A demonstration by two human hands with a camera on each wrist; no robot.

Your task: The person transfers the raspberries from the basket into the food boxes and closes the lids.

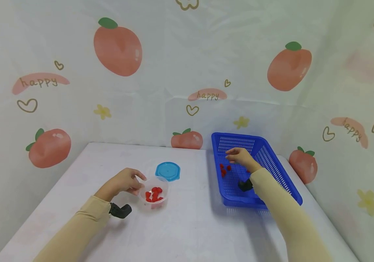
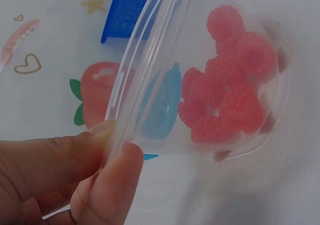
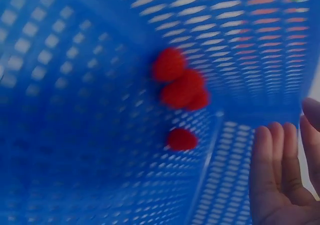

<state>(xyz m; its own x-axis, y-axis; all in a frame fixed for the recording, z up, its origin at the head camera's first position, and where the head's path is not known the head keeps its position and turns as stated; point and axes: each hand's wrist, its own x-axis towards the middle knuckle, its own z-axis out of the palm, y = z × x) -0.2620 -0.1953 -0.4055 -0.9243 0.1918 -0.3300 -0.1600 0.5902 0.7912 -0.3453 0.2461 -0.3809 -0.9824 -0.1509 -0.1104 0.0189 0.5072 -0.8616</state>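
Red raspberries (image 1: 223, 173) along blue plastic basket (image 1: 246, 202) left edge wanted gentleness: right hand (image 1: 241, 156) straight-fingered, left hand (image 1: 125, 181) pinching clear plastic bowl (image 1: 154, 182).

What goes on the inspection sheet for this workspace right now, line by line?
Surface: white table, with a clear tub left of a blue basket.
Job things: raspberries in the tub, more raspberries in the basket; blue lid off, just beyond the tub.
Clutter: nothing seen.
Left grip: pinches the tub's rim.
Right grip: over the basket, nothing seen in it.
Cables: nothing seen.
Surroundings: fruit-print sheet behind the table.
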